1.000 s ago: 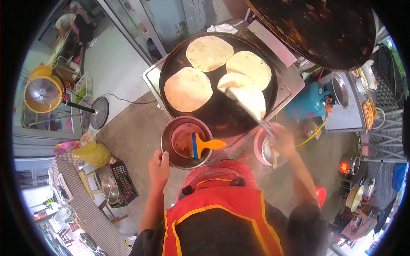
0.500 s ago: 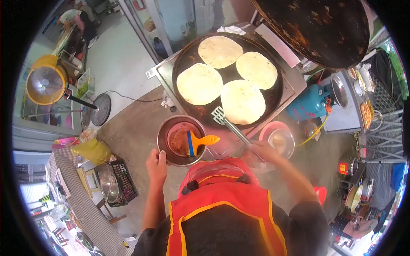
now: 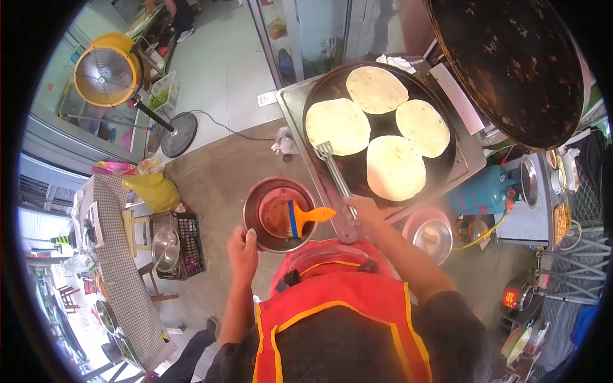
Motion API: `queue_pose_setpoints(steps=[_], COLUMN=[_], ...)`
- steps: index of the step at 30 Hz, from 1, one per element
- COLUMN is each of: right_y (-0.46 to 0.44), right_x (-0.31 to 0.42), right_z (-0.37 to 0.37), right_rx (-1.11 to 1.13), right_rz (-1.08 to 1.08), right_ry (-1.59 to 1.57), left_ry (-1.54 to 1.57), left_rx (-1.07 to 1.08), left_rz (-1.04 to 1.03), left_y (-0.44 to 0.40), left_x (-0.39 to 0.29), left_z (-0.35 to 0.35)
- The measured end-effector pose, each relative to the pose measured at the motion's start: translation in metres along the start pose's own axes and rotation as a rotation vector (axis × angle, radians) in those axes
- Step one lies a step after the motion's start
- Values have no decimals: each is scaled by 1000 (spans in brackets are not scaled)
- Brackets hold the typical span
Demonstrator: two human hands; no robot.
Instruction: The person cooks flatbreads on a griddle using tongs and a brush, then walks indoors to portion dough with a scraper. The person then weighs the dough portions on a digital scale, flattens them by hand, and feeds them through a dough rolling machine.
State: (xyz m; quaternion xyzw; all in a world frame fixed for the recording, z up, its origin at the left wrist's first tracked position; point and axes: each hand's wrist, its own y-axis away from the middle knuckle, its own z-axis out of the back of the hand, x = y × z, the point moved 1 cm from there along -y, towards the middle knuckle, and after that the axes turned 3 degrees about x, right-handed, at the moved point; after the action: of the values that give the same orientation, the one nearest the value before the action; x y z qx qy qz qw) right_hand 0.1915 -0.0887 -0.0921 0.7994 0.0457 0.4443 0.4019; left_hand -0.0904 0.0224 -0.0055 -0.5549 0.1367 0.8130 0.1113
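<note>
My left hand (image 3: 242,253) is closed on the rim of a metal bowl (image 3: 254,234); an orange-handled brush (image 3: 313,216) rests in it, bristles inward. My right hand (image 3: 365,216) grips a slotted metal spatula (image 3: 338,175). The spatula's head touches the lower edge of the left flatbread (image 3: 337,126). Three more flatbreads lie on the round black griddle (image 3: 338,173): one at the top (image 3: 377,90), one at the right (image 3: 423,128) and one at the bottom (image 3: 396,168).
The raised griddle lid (image 3: 511,64) stands at the upper right. Right of my right hand is another metal bowl (image 3: 433,241); a blue gas cylinder (image 3: 479,191) is beyond. A yellow fan (image 3: 105,73) stands upper left. Another person's dark-clothed leg (image 3: 191,354) shows at lower left.
The folded flatbread now lies flat at the griddle's bottom. My right hand and spatula have moved left to the left flatbread. The view has shifted, and a person's leg has appeared at lower left.
</note>
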Motion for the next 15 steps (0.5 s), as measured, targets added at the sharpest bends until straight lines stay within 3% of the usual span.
queue_pose_setpoints(steps=[5,7,9,10,15], right_y=[22,49,92,107,164], right_x=[14,27,58,65,93], right_z=[11,48,82,118,263], right_rx=[34,193,-4,83,-212], right_rz=[-3,136,-38,48,49], right_ry=[30,259,424,414,458], left_ry=[51,77,90,86,-26], left_rx=[-26,-38,-42,-40,29], left_rz=[20,49,66,75,53], left_y=[1,4,2,2,-6], left_x=[11,9,4,0,-5], left_z=[2,1,-3,-5,-16])
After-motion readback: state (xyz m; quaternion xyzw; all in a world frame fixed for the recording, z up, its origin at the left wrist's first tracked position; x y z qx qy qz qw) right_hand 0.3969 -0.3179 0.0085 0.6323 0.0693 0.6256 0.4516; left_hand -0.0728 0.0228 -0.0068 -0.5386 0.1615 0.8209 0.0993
